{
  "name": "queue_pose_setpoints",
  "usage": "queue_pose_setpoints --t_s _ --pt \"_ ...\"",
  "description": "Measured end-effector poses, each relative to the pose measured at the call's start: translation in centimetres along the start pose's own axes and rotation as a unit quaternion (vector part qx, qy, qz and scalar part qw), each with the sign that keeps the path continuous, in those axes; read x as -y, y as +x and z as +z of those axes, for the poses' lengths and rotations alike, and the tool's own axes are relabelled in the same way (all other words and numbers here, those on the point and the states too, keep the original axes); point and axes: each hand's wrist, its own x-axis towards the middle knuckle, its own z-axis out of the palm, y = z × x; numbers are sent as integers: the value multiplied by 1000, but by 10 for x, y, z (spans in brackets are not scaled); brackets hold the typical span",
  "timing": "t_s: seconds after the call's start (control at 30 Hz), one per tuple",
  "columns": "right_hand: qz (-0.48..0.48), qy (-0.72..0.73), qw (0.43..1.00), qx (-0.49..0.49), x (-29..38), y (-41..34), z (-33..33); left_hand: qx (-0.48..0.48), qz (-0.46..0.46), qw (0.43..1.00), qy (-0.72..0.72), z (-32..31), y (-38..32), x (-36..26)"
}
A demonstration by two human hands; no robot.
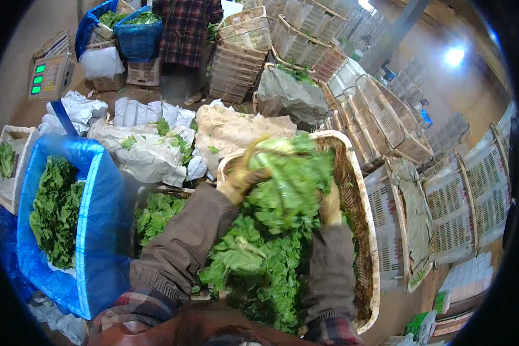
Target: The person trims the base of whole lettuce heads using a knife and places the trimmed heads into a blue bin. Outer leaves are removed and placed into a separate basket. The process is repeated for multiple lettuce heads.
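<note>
A head of leafy green lettuce (285, 181) is held up between my two gloved hands, over a large white plastic crate (367, 225) with dirty inner walls. My left hand (244, 175), in a yellowish glove, grips its left side near the stem end. At its right side is my right hand (330, 203), partly hidden by leaves, its fingers around the lettuce. More leafy greens (264, 268) fill the crate below. To the left, a blue-lined crate (84, 225) holds darker green lettuce (58, 212). Other lettuce (160, 212) lies partly behind my left sleeve.
A digital scale (51, 80) stands at the upper left, near a small white crate (26, 142) with lettuce. Cloth-covered goods (242, 129) lie ahead. Beyond them stands a person (184, 34) in a plaid garment, beside stacked crates (238, 69). More crates (393, 116) line the right.
</note>
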Motion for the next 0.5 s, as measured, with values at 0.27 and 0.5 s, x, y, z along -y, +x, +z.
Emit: queue_pose_setpoints --t_s 0.27,0.5 --pt "251 265 918 158 34 -129 154 -68 120 985 -102 -96 -200 -8" --pt "-214 -77 929 291 203 -138 181 -209 5 951 229 -186 -355 -89"
